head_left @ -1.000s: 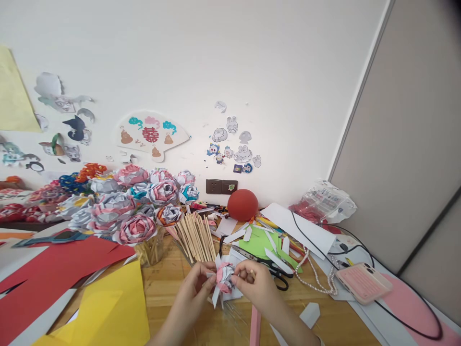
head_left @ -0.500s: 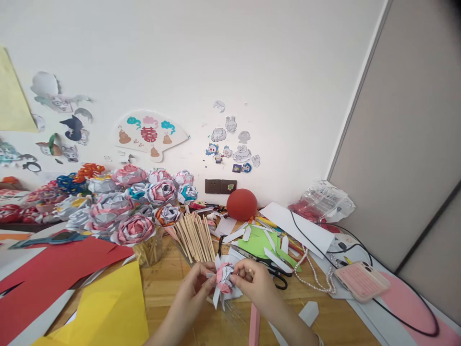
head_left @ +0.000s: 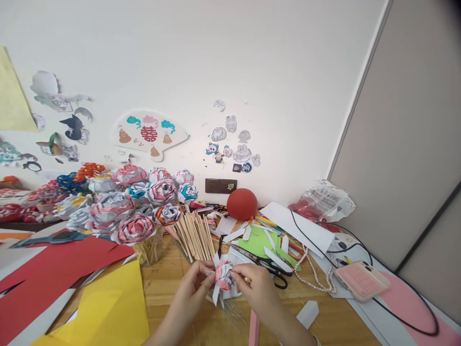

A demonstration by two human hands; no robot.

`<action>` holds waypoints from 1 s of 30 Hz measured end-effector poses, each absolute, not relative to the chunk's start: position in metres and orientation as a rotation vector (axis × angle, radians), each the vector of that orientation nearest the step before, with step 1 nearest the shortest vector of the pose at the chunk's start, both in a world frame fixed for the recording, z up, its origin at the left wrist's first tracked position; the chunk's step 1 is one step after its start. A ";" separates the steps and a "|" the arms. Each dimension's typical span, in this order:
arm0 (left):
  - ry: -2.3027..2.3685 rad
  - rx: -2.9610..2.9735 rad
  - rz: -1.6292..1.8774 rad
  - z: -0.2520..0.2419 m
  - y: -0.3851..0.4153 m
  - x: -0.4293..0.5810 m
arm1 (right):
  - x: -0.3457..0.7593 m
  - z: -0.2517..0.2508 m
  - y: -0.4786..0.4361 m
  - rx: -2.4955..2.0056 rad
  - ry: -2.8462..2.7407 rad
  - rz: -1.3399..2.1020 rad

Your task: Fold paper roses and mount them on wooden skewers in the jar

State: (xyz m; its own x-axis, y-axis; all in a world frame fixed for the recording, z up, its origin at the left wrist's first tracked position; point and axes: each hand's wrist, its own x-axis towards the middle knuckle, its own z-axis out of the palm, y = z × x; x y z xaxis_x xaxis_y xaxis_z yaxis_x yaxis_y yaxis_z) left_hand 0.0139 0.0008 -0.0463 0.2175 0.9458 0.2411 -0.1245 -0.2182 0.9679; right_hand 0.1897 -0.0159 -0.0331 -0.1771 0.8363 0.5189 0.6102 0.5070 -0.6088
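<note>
A half-made pink and white paper flower (head_left: 224, 276), with loose white strips sticking out around it, is held above the table's front middle. My left hand (head_left: 196, 281) pinches its left side between thumb and fingers. My right hand (head_left: 254, 283) is closed at the flower's right edge, thumb and forefinger against a petal. A pale wooden stick (head_left: 248, 280) pokes its end out between the right fingers; its other end is hidden. Below the flower lie more white paper pieces, partly covered by the hands.
Bundled wooden sticks (head_left: 196, 238) stand behind the hands. Scissors (head_left: 270, 263) and green paper (head_left: 257, 240) lie to the right, near a bead string (head_left: 313, 278) and a phone (head_left: 362, 281). Finished paper flowers (head_left: 135, 228), yellow paper (head_left: 108, 307) and a red balloon (head_left: 242, 204) surround them.
My right hand has turned slightly, its fingers curling in more, and the stick's end has shifted a little down and left. My left hand keeps its hold on the flower.
</note>
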 end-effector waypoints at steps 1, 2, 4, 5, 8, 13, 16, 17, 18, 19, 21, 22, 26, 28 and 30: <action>0.844 1.402 1.243 -0.046 0.000 0.014 | 0.189 -0.033 -0.016 -1.197 -1.880 0.330; 0.845 1.402 1.245 -0.045 0.000 0.014 | 0.189 -0.034 -0.016 -1.199 -1.865 0.342; 0.848 1.407 1.248 -0.043 0.000 0.014 | 0.188 -0.035 -0.016 -1.210 -1.824 0.393; 0.853 1.412 1.248 -0.043 -0.001 0.014 | 0.188 -0.036 -0.015 -1.217 -1.803 0.425; 0.866 1.437 1.250 -0.042 0.000 0.014 | 0.187 -0.038 -0.014 -1.236 -1.759 0.498; 0.884 1.470 1.274 -0.044 0.000 0.014 | 0.185 -0.038 -0.015 -1.286 -1.751 0.478; 0.910 1.467 1.284 -0.045 -0.001 0.014 | 0.185 -0.034 -0.018 -1.275 -1.759 0.486; 0.922 1.475 1.286 -0.045 -0.002 0.014 | 0.185 -0.033 -0.019 -1.269 -1.767 0.469; 0.939 1.488 1.289 -0.044 -0.002 0.015 | 0.184 -0.033 -0.020 -1.264 -1.780 0.432; 0.961 1.502 1.294 -0.044 -0.004 0.015 | 0.183 -0.034 -0.020 -1.262 -1.796 0.374; 1.007 1.525 1.305 -0.042 -0.007 0.017 | 0.181 -0.038 -0.021 -1.270 -1.824 0.208; 1.027 1.526 1.313 -0.042 -0.009 0.018 | 0.180 -0.040 -0.021 -1.275 -1.835 0.117; 1.063 1.498 1.331 -0.040 -0.012 0.020 | 0.174 -0.046 -0.024 -1.255 -1.848 -0.148; 1.056 1.492 1.331 -0.040 -0.011 0.019 | 0.172 -0.043 -0.027 -1.205 -1.862 -0.194; 1.038 1.485 1.328 -0.040 -0.008 0.018 | 0.173 -0.036 -0.030 -1.145 -1.876 -0.207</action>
State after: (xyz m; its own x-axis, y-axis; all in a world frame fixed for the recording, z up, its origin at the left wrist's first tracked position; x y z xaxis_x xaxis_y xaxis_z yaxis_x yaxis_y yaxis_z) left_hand 0.0176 -0.0084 -0.0398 0.0848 0.9578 0.2748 0.0356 -0.2785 0.9598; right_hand 0.1732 -0.0302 -0.0364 -0.1659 0.6273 0.7609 0.7782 0.5572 -0.2898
